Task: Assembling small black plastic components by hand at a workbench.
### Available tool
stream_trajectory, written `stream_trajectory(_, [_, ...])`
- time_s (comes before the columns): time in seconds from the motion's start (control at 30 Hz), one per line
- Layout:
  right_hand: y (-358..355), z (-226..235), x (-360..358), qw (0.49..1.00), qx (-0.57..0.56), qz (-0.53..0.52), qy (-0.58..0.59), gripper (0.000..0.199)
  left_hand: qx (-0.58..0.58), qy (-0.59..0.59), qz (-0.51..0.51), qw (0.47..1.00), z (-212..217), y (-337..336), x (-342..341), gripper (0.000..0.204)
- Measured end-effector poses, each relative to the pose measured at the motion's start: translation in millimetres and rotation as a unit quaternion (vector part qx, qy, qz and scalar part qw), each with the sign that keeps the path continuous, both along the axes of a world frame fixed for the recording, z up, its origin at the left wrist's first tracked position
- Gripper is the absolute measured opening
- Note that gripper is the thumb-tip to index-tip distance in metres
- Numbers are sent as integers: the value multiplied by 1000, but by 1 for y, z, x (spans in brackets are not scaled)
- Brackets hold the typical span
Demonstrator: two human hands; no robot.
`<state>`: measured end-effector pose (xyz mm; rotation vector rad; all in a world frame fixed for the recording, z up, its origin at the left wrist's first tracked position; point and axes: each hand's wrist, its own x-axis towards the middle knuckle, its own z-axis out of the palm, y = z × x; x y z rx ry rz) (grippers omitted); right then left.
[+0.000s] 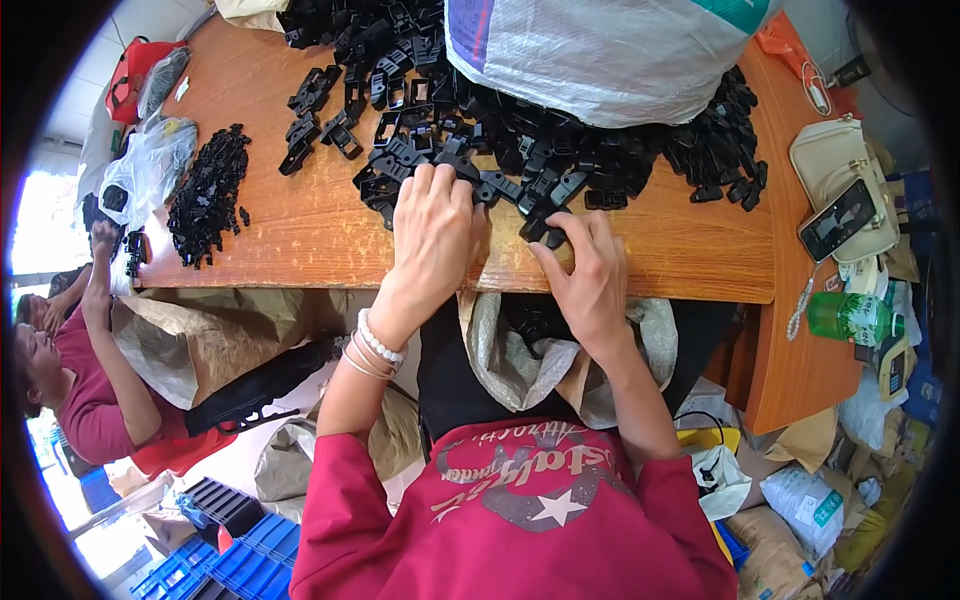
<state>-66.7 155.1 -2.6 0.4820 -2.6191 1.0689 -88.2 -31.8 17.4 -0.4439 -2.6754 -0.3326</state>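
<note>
Black plastic parts (400,100), many with rectangular openings, lie in a loose heap on the wooden table (690,240). At the heap's near edge, my left hand (432,228) has its fingers together and curled down on a black part; its thumb is mostly hidden. To the right of it, my right hand (590,275) pinches a small black plastic part (543,232) between thumb and fingers, close to the tabletop. Below the table edge, an open woven sack (500,365) sits at my lap with dark pieces inside.
A big white woven bag (600,60) stands on the heap. Smaller black pieces (210,195) are piled at left, near a co-worker (110,400). On the right are a cream handbag (835,165), a phone (838,222) and a green bottle (850,318). Blue crates (255,560) stand lower left.
</note>
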Motion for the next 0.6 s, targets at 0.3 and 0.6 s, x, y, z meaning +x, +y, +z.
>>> stream_trajectory(0.3, [17,-10,3,997,22,-56,56,34,223,-45,-12,974,-8,15,25,19])
stream_trajectory(0.6, [30,-14,7,987,-132,-81,33,28,751,-313,-65,578,-14,27,35,35])
